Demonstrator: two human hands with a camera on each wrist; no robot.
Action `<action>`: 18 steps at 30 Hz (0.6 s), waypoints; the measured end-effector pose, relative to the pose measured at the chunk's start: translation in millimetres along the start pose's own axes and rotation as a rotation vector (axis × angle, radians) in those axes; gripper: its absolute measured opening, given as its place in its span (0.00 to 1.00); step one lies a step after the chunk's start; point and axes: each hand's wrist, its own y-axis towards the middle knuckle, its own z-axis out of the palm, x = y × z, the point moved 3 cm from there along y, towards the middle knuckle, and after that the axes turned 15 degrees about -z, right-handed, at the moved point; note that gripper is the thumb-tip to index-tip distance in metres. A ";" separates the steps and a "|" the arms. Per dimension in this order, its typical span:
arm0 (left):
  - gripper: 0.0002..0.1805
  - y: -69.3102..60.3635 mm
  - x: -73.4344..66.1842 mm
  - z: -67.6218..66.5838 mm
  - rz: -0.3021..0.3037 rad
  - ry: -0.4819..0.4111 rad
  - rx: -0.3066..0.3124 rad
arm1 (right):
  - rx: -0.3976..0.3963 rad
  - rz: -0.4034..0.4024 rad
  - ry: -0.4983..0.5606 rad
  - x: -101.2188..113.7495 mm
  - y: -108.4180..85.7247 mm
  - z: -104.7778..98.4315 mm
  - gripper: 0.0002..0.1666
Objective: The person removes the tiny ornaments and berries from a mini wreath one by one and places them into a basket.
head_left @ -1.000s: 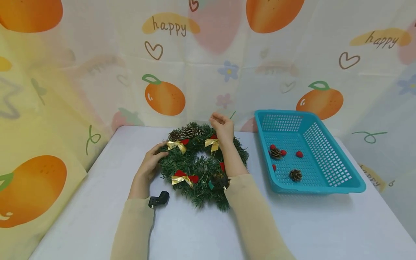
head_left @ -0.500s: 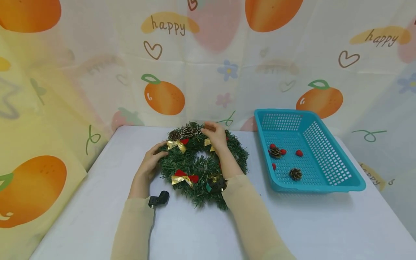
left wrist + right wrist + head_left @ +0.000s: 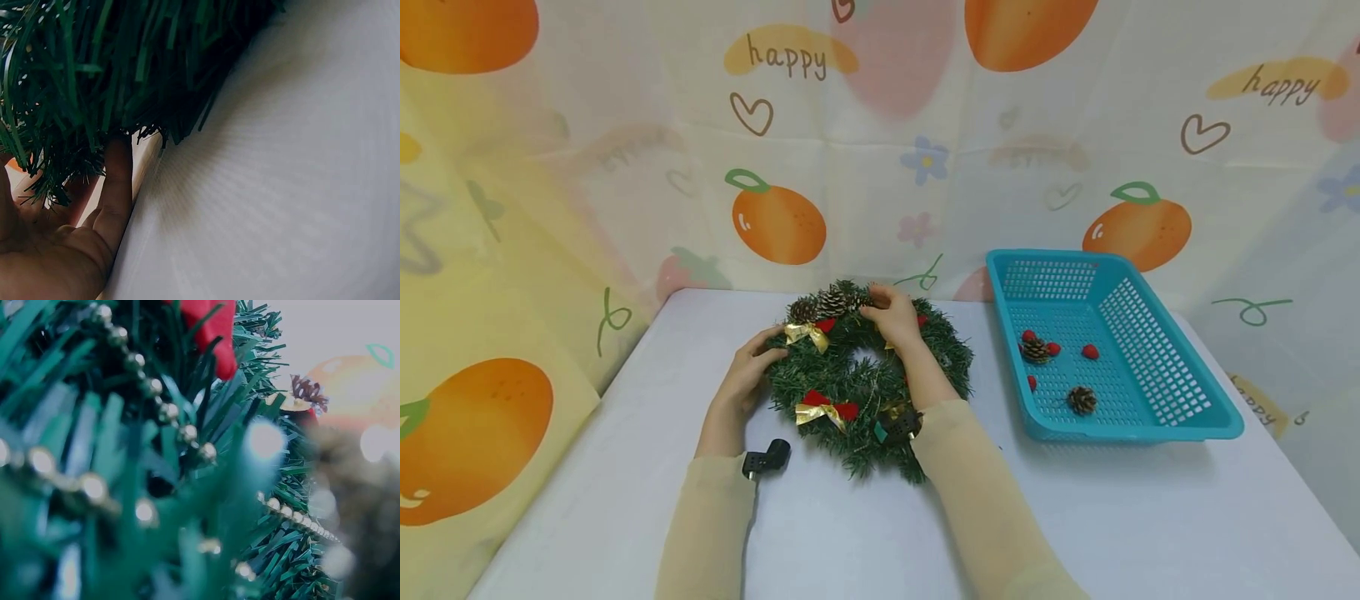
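Note:
A green wreath (image 3: 820,375) lies on the table in the head view, with gold-and-red bows (image 3: 827,410) and several pine cones along its far side. My left hand (image 3: 748,367) grips the wreath's left edge; a finger (image 3: 117,194) tucks under the needles in the left wrist view. At the far side, my right hand (image 3: 895,317) pinches the rightmost pine cone (image 3: 861,302), its fingertips partly hidden. In the right wrist view, a gold bead string (image 3: 153,386) runs through the greenery near a red bow (image 3: 212,337), and that hand cannot be seen.
Right of the wreath stands a blue plastic basket (image 3: 1150,429) holding pine cones (image 3: 1082,400) and several red berries (image 3: 1090,352). A patterned cloth (image 3: 865,167) hangs behind the white table (image 3: 850,542).
My right hand has come down and to the left, from above the wreath onto the rightmost pine cone. The left hand stays on the wreath's edge.

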 end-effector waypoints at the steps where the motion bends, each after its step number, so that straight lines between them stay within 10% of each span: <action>1: 0.33 -0.7 -0.4 0.2 -0.001 0.003 0.001 | -0.004 0.002 -0.006 -0.2 0.0 0.0 0.31; 18: 0.34 -0.6 -0.9 -0.3 -0.024 -0.016 0.014 | -0.078 0.042 -0.032 2.9 -0.9 -2.0 0.25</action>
